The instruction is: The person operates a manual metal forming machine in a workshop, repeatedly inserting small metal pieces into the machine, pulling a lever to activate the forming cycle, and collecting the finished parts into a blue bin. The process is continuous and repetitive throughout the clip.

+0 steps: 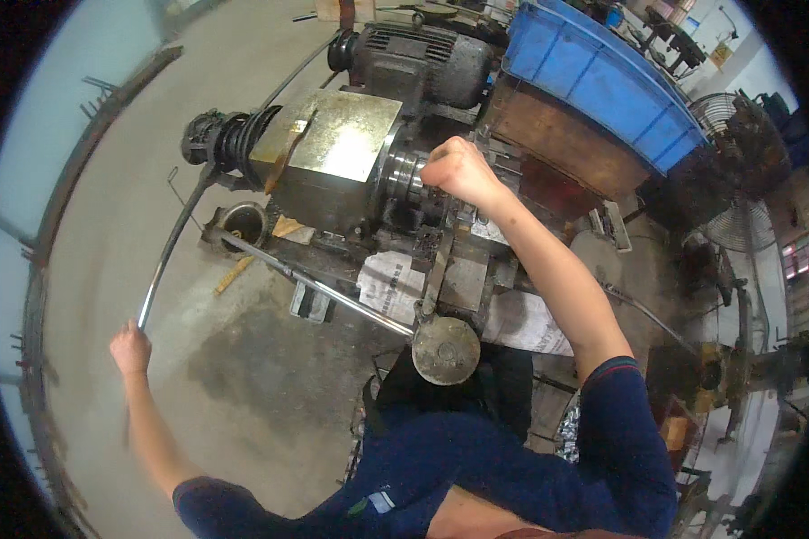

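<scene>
Left hand (130,349) closed round lever (166,260) end, arm stretched out for leverage; right hand (457,169) fisted at chuck (403,172) beside headstock (333,148), I judged steadying workpiece there

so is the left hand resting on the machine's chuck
No, the left hand grips a long lever out to the side.
</scene>
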The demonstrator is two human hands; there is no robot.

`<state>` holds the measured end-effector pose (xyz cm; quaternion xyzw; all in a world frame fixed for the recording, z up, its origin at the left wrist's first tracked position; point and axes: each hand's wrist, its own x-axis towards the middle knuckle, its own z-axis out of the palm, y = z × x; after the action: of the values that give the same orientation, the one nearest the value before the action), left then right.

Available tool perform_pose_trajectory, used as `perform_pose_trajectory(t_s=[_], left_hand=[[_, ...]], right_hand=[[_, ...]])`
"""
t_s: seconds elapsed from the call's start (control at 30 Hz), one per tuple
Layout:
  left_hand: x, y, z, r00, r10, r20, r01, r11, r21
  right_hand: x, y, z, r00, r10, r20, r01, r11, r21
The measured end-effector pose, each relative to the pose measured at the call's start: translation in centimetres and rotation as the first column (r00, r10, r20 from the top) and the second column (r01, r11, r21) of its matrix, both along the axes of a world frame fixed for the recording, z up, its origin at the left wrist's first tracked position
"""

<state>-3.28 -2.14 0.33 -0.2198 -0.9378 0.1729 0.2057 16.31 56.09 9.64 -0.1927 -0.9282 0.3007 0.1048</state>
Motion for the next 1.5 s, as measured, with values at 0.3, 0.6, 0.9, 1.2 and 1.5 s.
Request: perform_pose_trajectory(t_s=[0.3,0.6,0.9,1.2,1.5], left_hand=[[2.1,9.7,-1.6,0.935,-0.229,-0.271,0.351,0.702,0.619],[8.4,22.8,-21.3,0.699,-0.292,0.653,0.117,0.947,0.299],[6.0,23.5,-12.9,0.801,-0.158,0.577,0.064,0.981,0.181],[4.4,24.1,-5.1,0.620,-0.530,0.578,-0.557,0.221,0.800],[4.7,28.0,-8.2,0.612,-0.542,0.576,-0.645,0.079,0.760]], right_hand=[[14.8,6.2,2.1,0.930,0.015,-0.366,0.038,0.990,0.139],[37.8,12.8,-4.6,0.756,-0.652,-0.050,0.654,0.752,0.080],[51.9,22.6,-14.4,0.595,-0.788,0.159,0.526,0.531,0.665],[55.1,15.6,-17.9,0.461,-0.881,0.107,0.532,0.371,0.761],[50.7,0.0,-16.4,0.266,-0.936,0.229,0.793,0.348,0.500]])
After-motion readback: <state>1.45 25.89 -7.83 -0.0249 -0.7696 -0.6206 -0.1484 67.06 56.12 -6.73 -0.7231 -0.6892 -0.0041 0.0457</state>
